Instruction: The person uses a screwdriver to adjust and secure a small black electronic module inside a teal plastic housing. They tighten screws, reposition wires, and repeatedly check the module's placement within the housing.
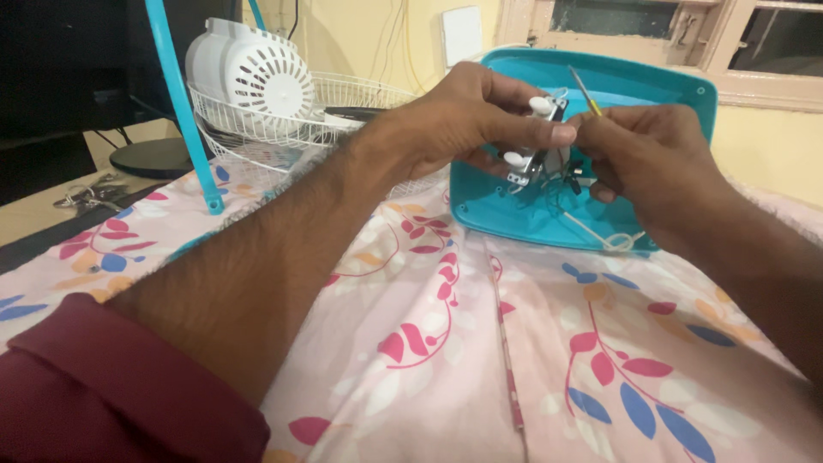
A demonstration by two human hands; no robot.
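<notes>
At the lower left of the frame your maroon sleeve (103,394) is cut off by the edge, and at the upper left a dark block fills the corner, too dim to make out. Just right of it, a bunch of keys (90,195) lies on a bare surface, small and blurred. The white fan motor housing (249,73) sits in a white wire fan guard (343,111), whose near side vanishes behind your left forearm. A turquoise leg (182,103) slants down to the floral bedsheet (480,360) and runs out of the top of the frame.

Your left hand (463,116), at upper centre, has its grip closed on a small switch unit (536,141) with white knobs; thumb and fingers pinch it from the left, so most of its body is hidden and only the knobs and a metal edge show. The unit sits between your two hands, in front of the turquoise fan base (669,94), which stands tilted on the bed.

Your right hand (651,159), just right of the unit, grips a thin yellow-handled tool (585,90) that sticks up and left above your fingers; its working end is hidden behind them. Dark wires (561,184) hang below the unit, tangled and hard to separate. A white cord (613,240) loops at the base's lower edge.
</notes>
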